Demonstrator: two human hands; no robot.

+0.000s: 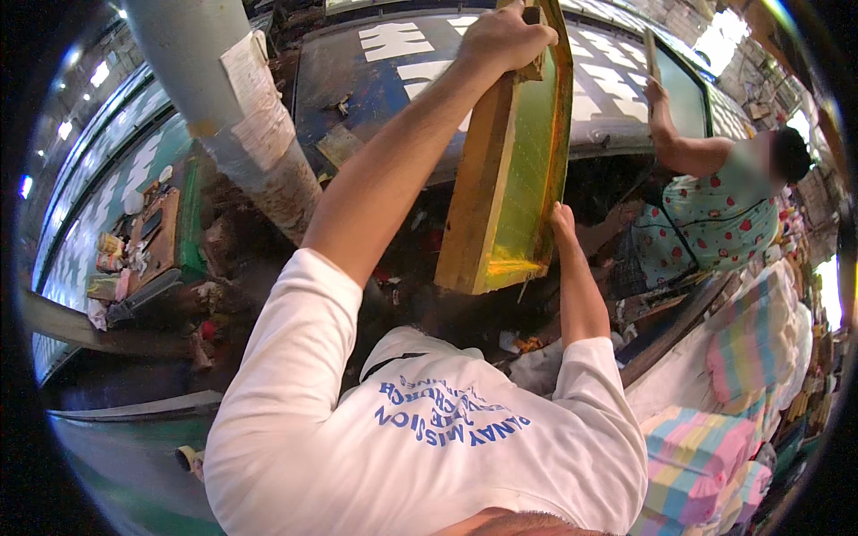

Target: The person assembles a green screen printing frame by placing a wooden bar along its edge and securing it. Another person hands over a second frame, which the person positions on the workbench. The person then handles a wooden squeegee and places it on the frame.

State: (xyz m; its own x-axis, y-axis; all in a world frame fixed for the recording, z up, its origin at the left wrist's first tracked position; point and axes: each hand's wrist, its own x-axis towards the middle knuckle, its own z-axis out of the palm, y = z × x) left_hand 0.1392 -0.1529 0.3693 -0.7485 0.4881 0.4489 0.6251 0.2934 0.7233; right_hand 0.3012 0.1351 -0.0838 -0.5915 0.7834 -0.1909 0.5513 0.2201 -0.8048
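A wooden screen-printing frame (480, 210) with a yellow-green mesh (529, 152) is tilted up on its edge in front of me. My left hand (509, 37) is closed around its far end, with the arm stretched out. At the lower right side of the frame, my right hand (562, 221) grips the edge; most of its fingers are hidden behind the wood. Orange-yellow stains run along the frame's inner edge. Beyond it lies a long dark printing table (326, 76) bearing white blocky shapes.
A thick grey post (192, 67) with paper stuck to it rises left of my arm. At the right, another person (706, 210) holds a second screen frame (681, 89) at the table. Striped pastel cloth bundles (697, 456) are piled lower right. A cluttered wooden board (161, 232) sits far left.
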